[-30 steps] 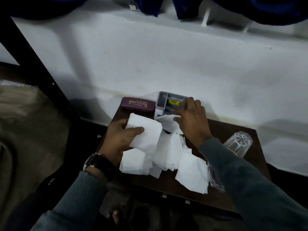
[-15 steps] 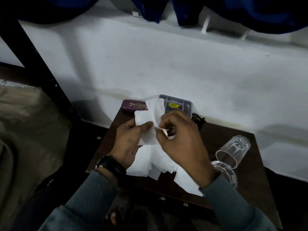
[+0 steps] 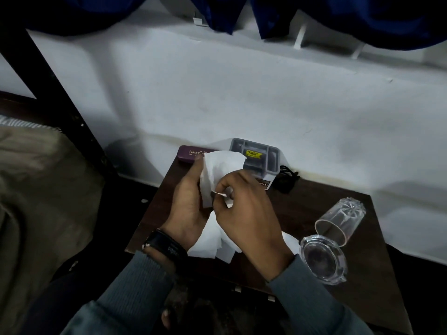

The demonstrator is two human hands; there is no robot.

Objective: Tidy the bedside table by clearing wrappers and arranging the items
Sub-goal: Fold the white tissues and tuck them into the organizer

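Both hands have lifted: left hand (image 3: 191, 201) clutches gathered thin white paper wrappers (image 3: 219, 170), right hand (image 3: 244, 209) pinches another in. Next, collect loose white sheets (image 3: 208, 243) beneath them off the dark wooden table (image 3: 302, 206).

A white plastered wall (image 3: 242, 93) fills the background, dimly lit and stained low down just behind the dark wooden surface (image 3: 338, 262). Dark blue cloth (image 3: 362, 18) hangs across the wall's top. Left of the surface, a black bed frame post (image 3: 55, 93) slants above an olive blanket (image 3: 36, 189).
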